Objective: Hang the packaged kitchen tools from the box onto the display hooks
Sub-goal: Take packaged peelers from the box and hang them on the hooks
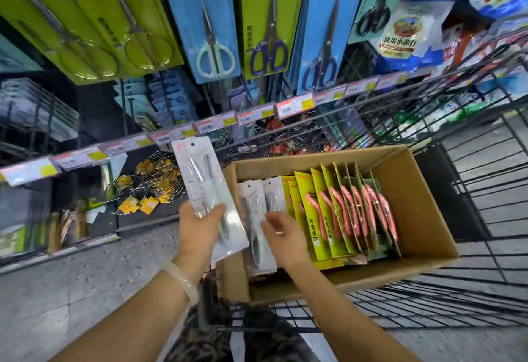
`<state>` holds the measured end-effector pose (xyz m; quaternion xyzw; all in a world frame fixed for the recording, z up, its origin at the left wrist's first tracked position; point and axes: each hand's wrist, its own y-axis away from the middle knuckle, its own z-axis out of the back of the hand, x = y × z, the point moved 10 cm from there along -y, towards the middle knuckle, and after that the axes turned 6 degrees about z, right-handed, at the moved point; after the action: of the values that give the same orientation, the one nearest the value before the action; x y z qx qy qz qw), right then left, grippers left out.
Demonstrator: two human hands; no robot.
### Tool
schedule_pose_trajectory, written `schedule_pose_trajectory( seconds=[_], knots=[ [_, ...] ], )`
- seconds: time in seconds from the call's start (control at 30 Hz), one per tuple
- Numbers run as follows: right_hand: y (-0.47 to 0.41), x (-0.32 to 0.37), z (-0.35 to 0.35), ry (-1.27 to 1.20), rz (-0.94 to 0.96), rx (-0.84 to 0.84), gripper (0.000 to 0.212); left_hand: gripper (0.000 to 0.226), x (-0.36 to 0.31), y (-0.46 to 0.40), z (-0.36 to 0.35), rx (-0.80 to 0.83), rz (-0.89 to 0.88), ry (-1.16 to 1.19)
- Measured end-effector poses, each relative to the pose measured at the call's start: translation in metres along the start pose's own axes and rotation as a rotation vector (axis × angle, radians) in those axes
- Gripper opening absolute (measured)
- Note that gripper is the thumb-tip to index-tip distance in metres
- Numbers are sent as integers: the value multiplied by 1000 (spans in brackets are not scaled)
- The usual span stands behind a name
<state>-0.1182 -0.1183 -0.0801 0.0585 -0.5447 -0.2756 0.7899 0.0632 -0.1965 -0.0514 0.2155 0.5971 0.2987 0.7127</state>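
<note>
- My left hand (200, 219) grips a clear pack (208, 190) by its lower half, fingers curled round it, hang hole at the top, just outside the box's 9 o'clock wall.
- My right hand (281, 233) is down in the cardboard box (414, 204), fingers curled onto the white packs (257, 219) at the box's 9 o'clock end; whether it has one pinched free I cannot tell.
- The yellow packs (320, 213) with pink tools stand in a row toward 3 o'clock, untouched.
- The box sits in a wire cart (485, 190); hanging scissors packs (214, 33) are at 12 o'clock.
- I'd lift one white pack straight up by its top edge so the neighbours stay upright.
- I'd then stack it face-to-face with the held pack, holes aligned, so both slide onto one hook together.
- I'd judge the matching hook is out of sight, so I'd look up before reaching.
</note>
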Motion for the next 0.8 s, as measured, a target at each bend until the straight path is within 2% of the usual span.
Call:
schedule_pose_trajectory(
  seconds=[0.1,0.17,0.27,0.47,0.6,0.73,0.8],
  knots=[
    [-10,-55,-18,281,-225,129,40,34,3,-3,19,-6,-2,-33],
    [-13,-70,-37,371,-261,196,53,36,3,-3,25,14,-28,-54],
    [-19,-71,-55,468,-243,162,68,34,8,-6,30,35,-47,-93],
    [-27,-65,-54,735,-220,116,61,33,5,-7,25,93,-60,-106],
    [-27,-79,-45,580,-279,73,54,30,5,-9,23,91,-57,-119],
    [-28,-86,-19,365,-284,3,66,35,5,-4,17,94,-61,-109],
    [-23,-86,-4,203,-308,-17,63,35,5,0,14,93,-71,-101]
  ],
)
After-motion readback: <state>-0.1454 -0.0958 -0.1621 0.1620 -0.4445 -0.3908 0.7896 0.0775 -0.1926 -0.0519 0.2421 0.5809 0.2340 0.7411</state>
